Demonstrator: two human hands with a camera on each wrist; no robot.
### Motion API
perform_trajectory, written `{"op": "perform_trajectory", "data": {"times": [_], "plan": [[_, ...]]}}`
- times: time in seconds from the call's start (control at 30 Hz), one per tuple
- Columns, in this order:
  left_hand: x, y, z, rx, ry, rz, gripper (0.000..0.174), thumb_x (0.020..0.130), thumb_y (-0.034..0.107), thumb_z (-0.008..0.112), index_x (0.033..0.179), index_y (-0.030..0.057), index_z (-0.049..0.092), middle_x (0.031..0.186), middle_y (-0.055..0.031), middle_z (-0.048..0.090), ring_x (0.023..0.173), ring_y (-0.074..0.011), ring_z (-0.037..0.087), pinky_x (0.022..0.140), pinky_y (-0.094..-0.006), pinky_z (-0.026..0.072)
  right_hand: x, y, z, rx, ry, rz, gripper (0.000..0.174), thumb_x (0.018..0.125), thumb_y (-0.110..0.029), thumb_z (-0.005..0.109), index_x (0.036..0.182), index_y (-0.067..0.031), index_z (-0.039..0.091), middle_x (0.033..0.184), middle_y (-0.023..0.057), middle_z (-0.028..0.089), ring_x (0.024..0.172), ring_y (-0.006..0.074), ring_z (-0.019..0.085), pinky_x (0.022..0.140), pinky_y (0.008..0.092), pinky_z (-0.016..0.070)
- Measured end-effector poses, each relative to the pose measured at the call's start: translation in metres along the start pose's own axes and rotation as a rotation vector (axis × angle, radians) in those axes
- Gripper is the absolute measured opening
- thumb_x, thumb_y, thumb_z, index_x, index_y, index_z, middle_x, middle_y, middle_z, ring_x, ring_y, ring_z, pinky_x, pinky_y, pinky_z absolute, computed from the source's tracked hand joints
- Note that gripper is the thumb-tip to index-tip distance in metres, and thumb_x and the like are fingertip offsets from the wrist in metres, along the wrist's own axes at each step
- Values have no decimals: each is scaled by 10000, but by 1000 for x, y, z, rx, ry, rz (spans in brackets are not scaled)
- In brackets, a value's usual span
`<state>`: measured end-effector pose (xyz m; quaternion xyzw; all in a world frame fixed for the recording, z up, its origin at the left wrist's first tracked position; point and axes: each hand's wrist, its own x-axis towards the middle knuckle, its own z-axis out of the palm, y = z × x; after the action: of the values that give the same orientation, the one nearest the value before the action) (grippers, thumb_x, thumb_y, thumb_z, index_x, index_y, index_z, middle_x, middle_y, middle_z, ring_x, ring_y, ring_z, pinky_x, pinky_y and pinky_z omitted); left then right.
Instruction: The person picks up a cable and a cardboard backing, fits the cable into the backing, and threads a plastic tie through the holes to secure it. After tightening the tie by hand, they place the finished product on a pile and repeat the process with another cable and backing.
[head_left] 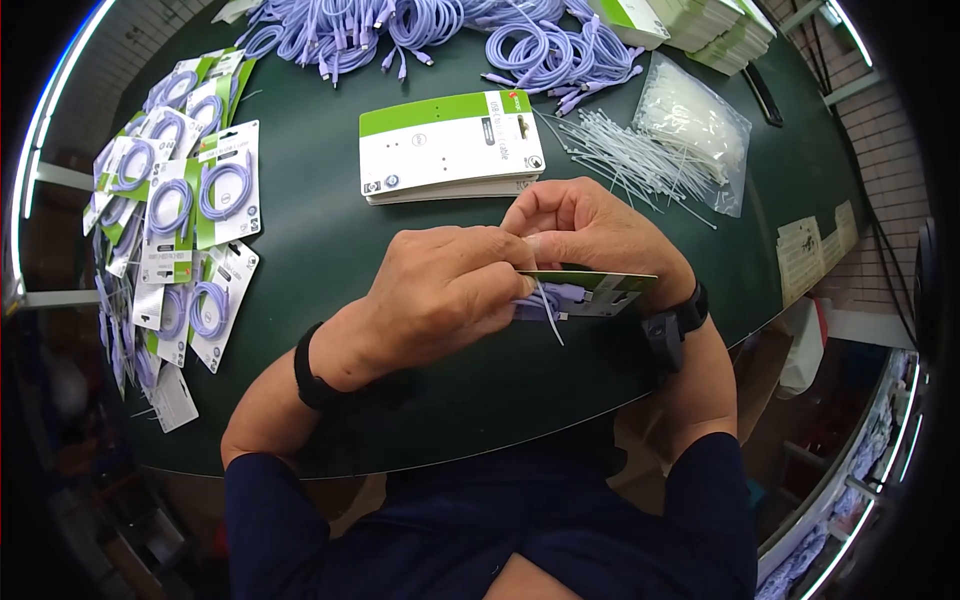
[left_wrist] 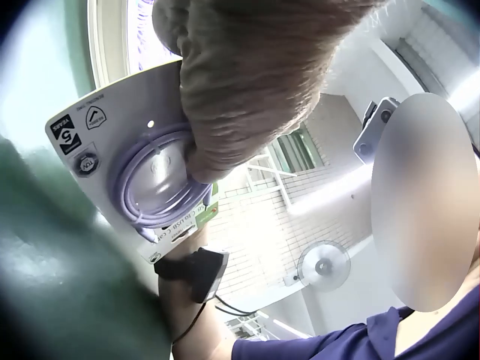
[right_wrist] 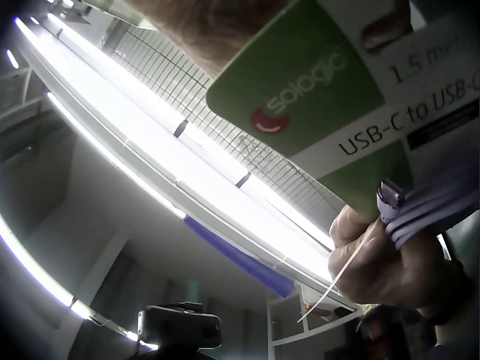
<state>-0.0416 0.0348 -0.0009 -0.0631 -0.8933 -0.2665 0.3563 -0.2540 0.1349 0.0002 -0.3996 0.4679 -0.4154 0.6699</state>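
Both hands meet over the near middle of the table, at an upright green-and-white packaging card (head_left: 608, 293). My left hand (head_left: 435, 285) pinches a coiled lilac USB cable (left_wrist: 127, 184) against the card's front, its thumb on the coil. A thin white cable tie (head_left: 551, 318) hangs from under the left fingertips, its tail loose. At the card's upper edge, behind it, my right hand (head_left: 600, 235) has curled fingers and thumb close to the left fingertips; the card hides part of its grip. A metal cable plug (right_wrist: 390, 193) shows beside the tie.
A stack of blank cards (head_left: 450, 145) lies ahead of the hands. Loose cable ties (head_left: 640, 155) and a bag of ties (head_left: 695, 125) are right of it. Coiled lilac cables (head_left: 350, 30) heap at the back. Finished carded cables (head_left: 190, 215) pile along the left edge.
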Motion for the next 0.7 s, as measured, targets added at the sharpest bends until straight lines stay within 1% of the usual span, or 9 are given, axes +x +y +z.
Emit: {"op": "perform_trajectory", "data": {"times": [0.13,0.2,0.27,0.37,0.4,0.5,0.53,0.63,0.7], "plan": [[0,4,-8,-112,-34,-182,248,670,-61,814,854,23,672,960,-102,754,746,-216,735,621,-303,577,-2,-6,-4,-75,70,92,186,971,-44,714,1147,14,700,945,35,742,759,67,659,698,194,524],[-1,6,-12,-208,-80,-381,234,686,-64,804,868,6,675,956,-104,756,785,-227,746,674,-298,587,-8,-14,-18,-133,229,0,189,977,-49,707,1152,20,697,957,49,746,784,77,666,713,211,530],[-3,5,-12,-253,-54,-444,216,703,-51,792,881,1,682,934,-109,752,787,-236,741,685,-314,581,-16,-19,-26,-175,300,-33,190,979,-51,704,1154,23,695,964,56,748,797,82,670,721,219,533],[-5,0,-11,-337,-16,-566,185,737,-24,768,908,-8,698,891,-119,744,792,-254,731,708,-347,568,-28,-23,-29,-253,472,-349,276,933,-53,749,1193,22,690,985,82,757,839,119,682,753,266,542],[-5,0,-10,-361,-3,-597,182,746,-22,765,917,-12,704,887,-126,747,798,-239,729,720,-343,567,-29,-27,-21,-261,462,-339,276,933,-53,749,1193,22,690,985,82,757,839,119,682,753,266,542],[-8,-1,-8,-410,20,-666,180,763,-17,761,937,-21,715,879,-140,753,809,-209,725,743,-335,564,-27,-39,21,-901,342,-529,405,839,-30,805,1225,3,686,1029,111,753,910,202,697,790,326,551],[-8,-1,-9,-406,8,-698,175,768,-15,759,939,-22,717,882,-141,757,814,-201,724,749,-336,566,-24,-37,29,-897,338,-526,405,839,-30,805,1225,3,686,1029,111,753,910,202,697,790,326,551],[-6,-2,-12,-399,-23,-760,167,778,-11,754,941,-23,720,888,-142,764,823,-185,722,763,-337,569,-15,-31,46,-1323,335,-585,506,749,7,821,1236,-11,683,1097,132,731,969,281,694,808,366,559],[-6,-2,-14,-400,-33,-802,165,784,-28,751,947,-22,725,932,-95,772,894,-138,719,858,-310,579,-12,-26,48,-1308,341,-587,509,743,17,815,1234,-11,683,1109,136,724,987,294,690,814,374,565]]}}
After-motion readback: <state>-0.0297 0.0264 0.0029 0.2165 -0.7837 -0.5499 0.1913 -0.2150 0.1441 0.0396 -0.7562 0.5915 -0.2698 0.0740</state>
